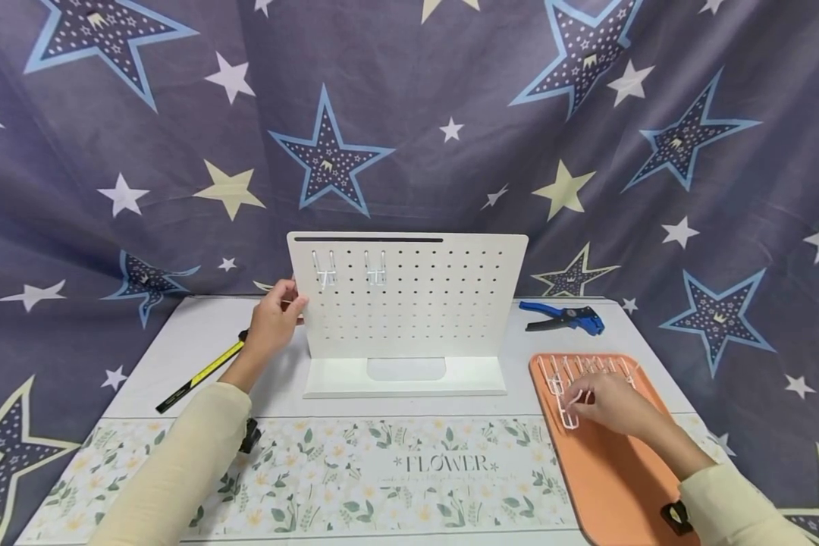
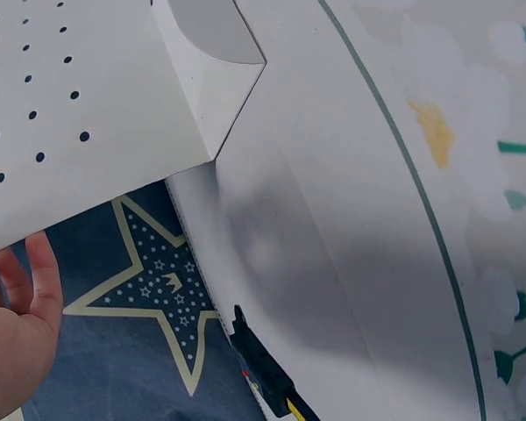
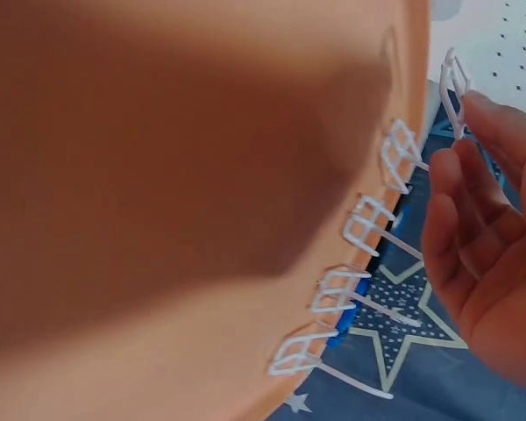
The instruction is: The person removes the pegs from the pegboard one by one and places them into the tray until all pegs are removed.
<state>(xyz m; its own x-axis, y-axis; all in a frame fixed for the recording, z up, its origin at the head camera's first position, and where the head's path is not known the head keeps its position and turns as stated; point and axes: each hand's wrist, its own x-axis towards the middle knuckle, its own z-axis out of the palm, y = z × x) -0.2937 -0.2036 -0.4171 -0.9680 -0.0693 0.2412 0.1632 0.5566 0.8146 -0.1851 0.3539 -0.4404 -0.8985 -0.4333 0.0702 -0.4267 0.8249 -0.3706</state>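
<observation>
A white pegboard (image 1: 437, 318) stands upright on its base, with two white wire hooks hung in its upper left: one hook (image 1: 324, 274) by the left edge, another hook (image 1: 376, 274) to its right. My left hand (image 1: 273, 322) holds the board's left edge, fingers behind it, as the left hand (image 2: 22, 324) also shows in the left wrist view. Over the orange tray (image 1: 607, 485), my right hand (image 1: 617, 403) pinches a white wire hook (image 3: 454, 92) between thumb and fingers. Several more hooks (image 3: 368, 224) line the tray's far end, partly hidden by that hand in the head view.
Blue-and-black pliers (image 1: 563, 317) lie behind the tray. To the left of the board lies a yellow-and-black tool (image 1: 208, 370). A flower-print cloth (image 1: 382, 478) covers the front of the white table, and a starry curtain (image 1: 409, 167) hangs close behind the board.
</observation>
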